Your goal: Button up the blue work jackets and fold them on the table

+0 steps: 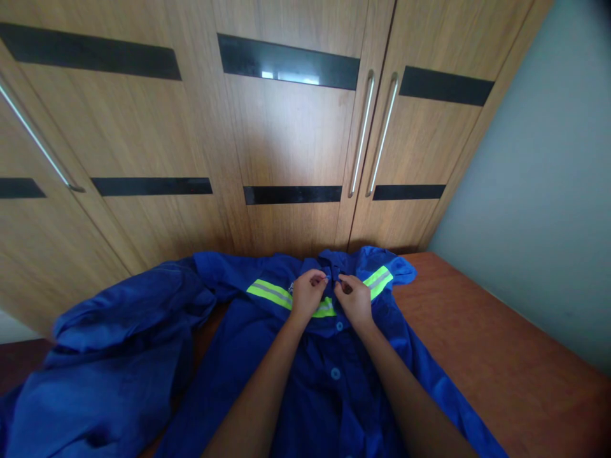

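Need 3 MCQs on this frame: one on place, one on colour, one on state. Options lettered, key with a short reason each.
1. Where are both hands?
A. At the shirt's collar end, by the placket
B. On the wardrobe handles
C. On the bare table at the right

2. What colour are the reflective stripes on the shirt?
A. Orange
B. Yellow-green with grey
C. White

3. How does the shirt lie?
A. Hung on a hanger
B. Folded into a small square
C. Spread front-up on the table

Key:
1 A: the left hand and right hand pinch the cloth just below the collar.
2 B: the stripes cross the chest of the blue shirt.
3 C: its buttons face up on the brown table.
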The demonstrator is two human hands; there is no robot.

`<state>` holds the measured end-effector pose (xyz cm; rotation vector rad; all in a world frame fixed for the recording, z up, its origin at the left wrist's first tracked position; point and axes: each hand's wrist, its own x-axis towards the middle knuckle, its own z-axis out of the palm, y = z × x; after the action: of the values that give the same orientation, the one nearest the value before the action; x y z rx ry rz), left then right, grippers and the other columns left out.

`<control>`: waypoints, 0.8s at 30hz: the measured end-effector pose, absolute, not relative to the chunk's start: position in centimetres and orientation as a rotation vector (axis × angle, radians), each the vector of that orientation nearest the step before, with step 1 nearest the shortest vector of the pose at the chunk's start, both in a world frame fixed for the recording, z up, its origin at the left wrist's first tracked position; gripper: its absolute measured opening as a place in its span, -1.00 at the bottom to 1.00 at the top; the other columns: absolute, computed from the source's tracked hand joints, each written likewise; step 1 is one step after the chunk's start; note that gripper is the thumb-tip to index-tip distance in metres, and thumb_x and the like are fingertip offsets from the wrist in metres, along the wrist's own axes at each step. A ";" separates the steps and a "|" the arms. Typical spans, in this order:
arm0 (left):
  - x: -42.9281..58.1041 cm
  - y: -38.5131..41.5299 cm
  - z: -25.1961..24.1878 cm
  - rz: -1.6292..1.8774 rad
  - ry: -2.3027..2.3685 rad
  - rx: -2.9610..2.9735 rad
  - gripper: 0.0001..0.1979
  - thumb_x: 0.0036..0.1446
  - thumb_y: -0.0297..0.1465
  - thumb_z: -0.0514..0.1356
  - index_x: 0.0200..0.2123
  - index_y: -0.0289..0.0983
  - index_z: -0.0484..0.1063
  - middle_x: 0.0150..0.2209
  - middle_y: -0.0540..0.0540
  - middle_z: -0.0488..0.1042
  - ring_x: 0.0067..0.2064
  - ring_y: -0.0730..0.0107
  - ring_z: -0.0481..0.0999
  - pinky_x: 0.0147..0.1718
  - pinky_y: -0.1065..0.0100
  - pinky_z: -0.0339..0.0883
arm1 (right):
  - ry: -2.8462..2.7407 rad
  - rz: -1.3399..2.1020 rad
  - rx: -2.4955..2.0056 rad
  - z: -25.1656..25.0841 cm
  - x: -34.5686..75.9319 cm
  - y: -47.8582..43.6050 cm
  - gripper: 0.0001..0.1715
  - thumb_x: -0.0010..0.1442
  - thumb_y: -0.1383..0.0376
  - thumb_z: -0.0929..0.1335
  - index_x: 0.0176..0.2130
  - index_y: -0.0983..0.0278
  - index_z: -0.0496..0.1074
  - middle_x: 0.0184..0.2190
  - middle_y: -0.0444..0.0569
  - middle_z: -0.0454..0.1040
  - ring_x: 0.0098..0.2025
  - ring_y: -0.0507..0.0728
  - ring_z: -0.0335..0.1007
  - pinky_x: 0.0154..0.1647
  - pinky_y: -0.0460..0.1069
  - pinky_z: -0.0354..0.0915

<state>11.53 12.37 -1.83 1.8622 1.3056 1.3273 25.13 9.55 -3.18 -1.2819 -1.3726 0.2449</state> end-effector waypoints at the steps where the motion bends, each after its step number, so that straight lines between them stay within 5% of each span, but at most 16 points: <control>1: 11.6 12.1 -1.8 1.337 1.306 1.865 -0.94 0.05 -0.47 0.21 -0.37 -0.26 0.49 -0.42 0.01 0.55 -0.41 0.44 0.50 -0.39 0.46 0.32 | -1.429 0.201 -1.294 -3.1 25.1 9.5 -0.77 0.05 0.24 0.32 -0.35 0.27 0.55 -0.58 -0.11 0.38 -0.51 0.08 0.26 -0.40 -0.03 0.22; 24: 12.3 10.0 -0.7 1.183 1.475 2.112 -0.84 0.10 -0.50 0.14 -0.34 -0.19 0.52 -0.35 0.00 0.59 -0.29 0.39 0.53 -0.24 0.43 0.30 | -1.341 0.449 -1.299 -2.9 24.8 9.0 -0.69 0.05 0.14 0.34 -0.33 0.30 0.55 -0.55 -0.08 0.50 -0.51 0.10 0.37 -0.44 -0.03 0.31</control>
<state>12.27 10.00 -0.69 2.1121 1.4747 1.1826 24.83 9.03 -2.86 -1.2988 -1.3411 0.4495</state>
